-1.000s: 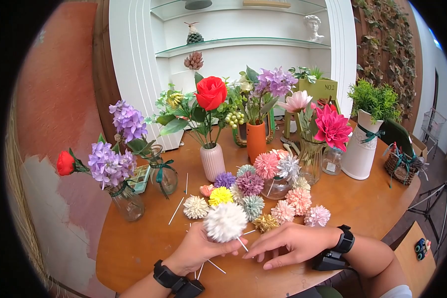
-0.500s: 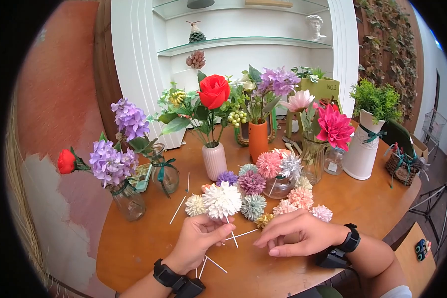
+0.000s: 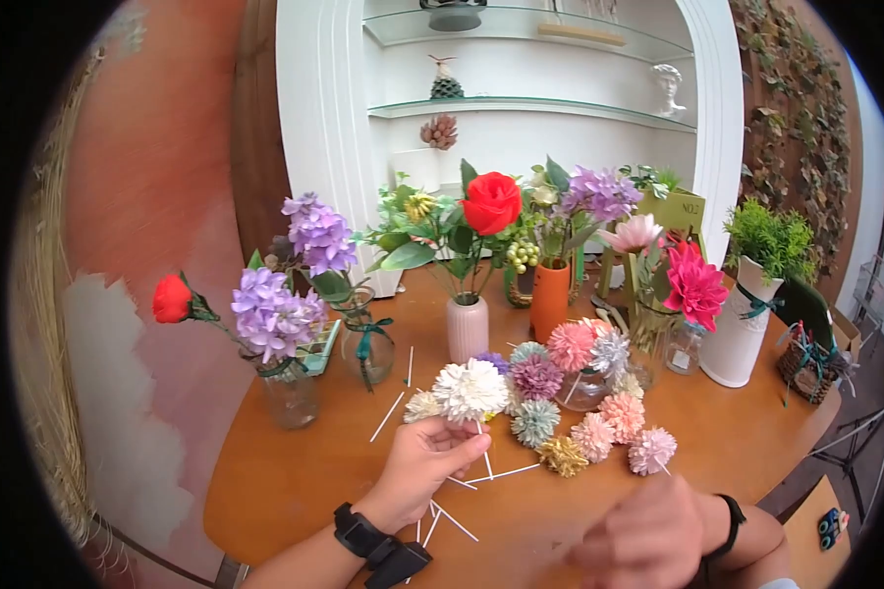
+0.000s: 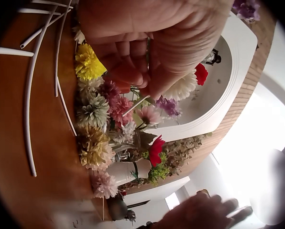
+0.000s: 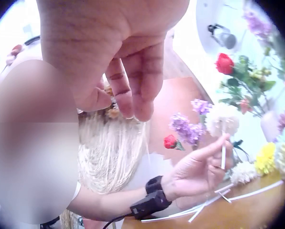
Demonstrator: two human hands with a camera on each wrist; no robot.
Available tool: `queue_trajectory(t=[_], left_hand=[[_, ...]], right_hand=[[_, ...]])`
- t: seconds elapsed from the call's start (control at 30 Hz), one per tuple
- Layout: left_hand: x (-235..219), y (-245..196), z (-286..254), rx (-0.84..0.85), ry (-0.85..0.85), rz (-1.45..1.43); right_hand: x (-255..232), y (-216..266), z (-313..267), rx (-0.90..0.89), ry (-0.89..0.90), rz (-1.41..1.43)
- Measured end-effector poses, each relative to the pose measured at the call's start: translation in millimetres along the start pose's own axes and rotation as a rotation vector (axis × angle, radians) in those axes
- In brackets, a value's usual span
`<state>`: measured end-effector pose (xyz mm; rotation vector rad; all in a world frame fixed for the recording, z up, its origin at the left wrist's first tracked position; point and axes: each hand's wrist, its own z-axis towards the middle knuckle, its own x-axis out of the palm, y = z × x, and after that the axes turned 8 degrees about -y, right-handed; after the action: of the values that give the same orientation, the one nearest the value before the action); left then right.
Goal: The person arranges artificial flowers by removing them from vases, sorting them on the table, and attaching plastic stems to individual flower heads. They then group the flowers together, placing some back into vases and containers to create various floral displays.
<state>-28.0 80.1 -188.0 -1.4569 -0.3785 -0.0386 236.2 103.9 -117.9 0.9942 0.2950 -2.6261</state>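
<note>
A white pompom flower [image 3: 470, 391] stands upright on a short white stick stem, which my left hand [image 3: 427, 466] pinches between thumb and fingers just below the bloom. In the left wrist view the stem [image 4: 135, 106] pokes out past the fingertips. My right hand [image 3: 648, 530], blurred in the head view, is apart from the flower at the front right of the table. The right wrist view shows its fingers [image 5: 141, 90] loosely bent with nothing in them. Loose white sticks [image 3: 506, 474] lie on the table beside the left hand.
Several pompom blooms, among them a gold one [image 3: 563, 455] and a pale pink one [image 3: 651, 451], lie mid-table around a round glass vase [image 3: 581, 391]. Behind stand a pink vase [image 3: 468, 329], an orange vase [image 3: 550, 299] and a white vase [image 3: 732, 339]. Glass vases [image 3: 292, 401] are at left.
The left hand has turned the white flower more upright, its stem pointing down. The right hand has drawn back from beside it toward the table's front edge. The head view has shifted.
</note>
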Motion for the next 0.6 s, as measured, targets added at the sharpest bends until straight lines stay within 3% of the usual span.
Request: queue_trajectory(t=[0.23,0.37,0.47,0.53,0.57,0.6], left_hand=[[-2,1,1,-0.012,0.024,0.007],[-2,2,2,-0.011,0.010,0.030],[-3,0,1,-0.007,0.011,0.025],[-2,1,2,-0.013,0.002,0.032],[-2,1,3,0.000,-0.011,0.032],[-2,0,3,-0.006,0.004,0.033]], right_hand=[[-5,33,54,-0.159,-0.039,0.058],[-18,38,70,-0.197,0.066,-0.038],[-30,42,79,-0.090,0.103,0.048],[-44,42,81,0.108,0.325,0.026],[-49,43,84,0.090,0.327,0.029],[-55,44,88,0.091,0.186,-0.079]])
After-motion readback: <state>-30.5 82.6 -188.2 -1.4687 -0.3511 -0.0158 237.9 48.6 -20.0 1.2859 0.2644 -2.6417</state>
